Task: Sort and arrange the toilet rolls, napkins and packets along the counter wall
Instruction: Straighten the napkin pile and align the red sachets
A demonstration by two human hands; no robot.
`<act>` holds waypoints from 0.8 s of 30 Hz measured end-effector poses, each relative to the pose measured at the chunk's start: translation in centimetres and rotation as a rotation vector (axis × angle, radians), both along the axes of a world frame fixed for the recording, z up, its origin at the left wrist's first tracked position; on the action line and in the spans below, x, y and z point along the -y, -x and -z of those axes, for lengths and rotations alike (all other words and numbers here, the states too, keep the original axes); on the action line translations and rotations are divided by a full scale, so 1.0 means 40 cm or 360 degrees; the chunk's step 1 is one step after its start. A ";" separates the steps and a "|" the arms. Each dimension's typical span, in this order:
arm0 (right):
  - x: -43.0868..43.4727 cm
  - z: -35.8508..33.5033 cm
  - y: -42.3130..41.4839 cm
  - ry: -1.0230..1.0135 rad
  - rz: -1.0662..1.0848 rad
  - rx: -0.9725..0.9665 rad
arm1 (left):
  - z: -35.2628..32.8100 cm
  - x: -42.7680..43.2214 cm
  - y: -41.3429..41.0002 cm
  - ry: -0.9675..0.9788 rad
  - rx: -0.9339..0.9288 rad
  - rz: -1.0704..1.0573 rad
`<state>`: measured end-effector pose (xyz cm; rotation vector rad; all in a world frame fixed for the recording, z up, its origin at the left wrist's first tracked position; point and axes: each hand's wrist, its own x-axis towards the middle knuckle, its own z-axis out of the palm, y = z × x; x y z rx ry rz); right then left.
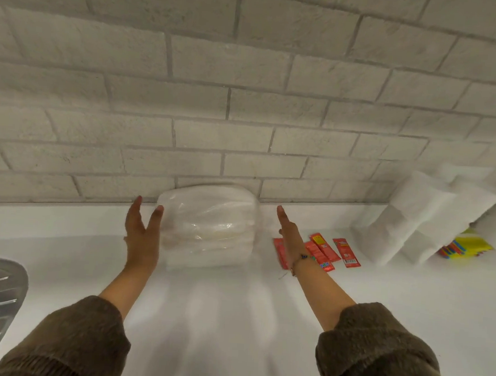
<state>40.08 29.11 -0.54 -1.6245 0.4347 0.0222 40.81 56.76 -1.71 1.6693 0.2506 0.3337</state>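
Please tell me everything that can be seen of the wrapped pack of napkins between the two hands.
The pack of napkins is a stack of white folded sheets in clear, shiny plastic wrap, rounded on top. It sits on the white counter, its back against the brick wall. The open left hand seems to touch its left side; the right hand is apart from it.

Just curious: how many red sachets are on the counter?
4 red sachets: one left of the right hand, two overlapping just right of it, one farther right. Others may hide beneath that hand.
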 end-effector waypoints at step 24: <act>0.447 0.347 0.166 0.2100 -0.0937 0.0389 | 0.321 0.765 0.246 -0.1500 -0.0179 0.0387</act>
